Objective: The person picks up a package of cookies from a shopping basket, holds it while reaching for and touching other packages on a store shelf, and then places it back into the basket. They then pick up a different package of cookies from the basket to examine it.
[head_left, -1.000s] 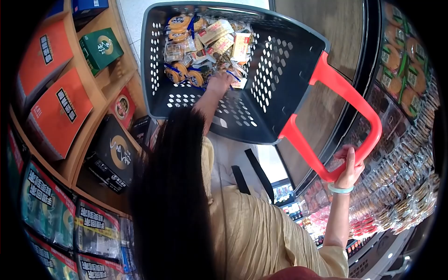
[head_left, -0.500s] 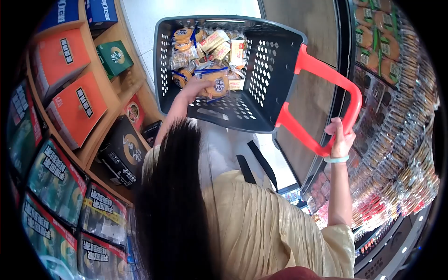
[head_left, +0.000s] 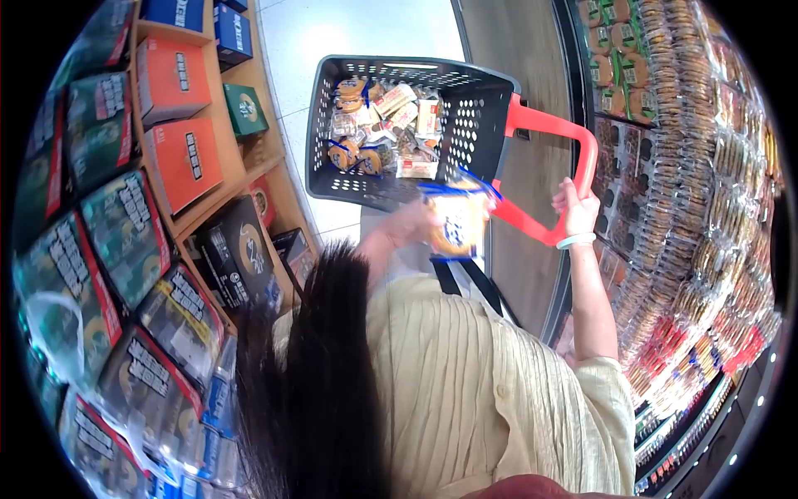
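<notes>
At the rim of the basket (head_left: pixel 470 125) of wrapped snacks (head_left: pixel 384 125), left hand (head_left: pixel 416 220) grips a cookie pack (head_left: pixel 457 223); right hand (head_left: pixel 577 208) clasps the handle (head_left: pixel 588 154).

I saw the clear packet (head_left: pixel 459 226) gripped in the left hand (head_left: pixel 414 221), just past the basket's near rim, its blue edges and golden round contents slightly blurred. The dark grey, perforated basket (head_left: pixel 484 116) had its open top facing my view; its red handle (head_left: pixel 587 154) was held in the right hand (head_left: pixel 578 209). Inside, round-biscuit packs (head_left: pixel 366 160) with blue edging lay mostly to the left, beside jumbled white-and-red packets (head_left: pixel 416 168).
</notes>
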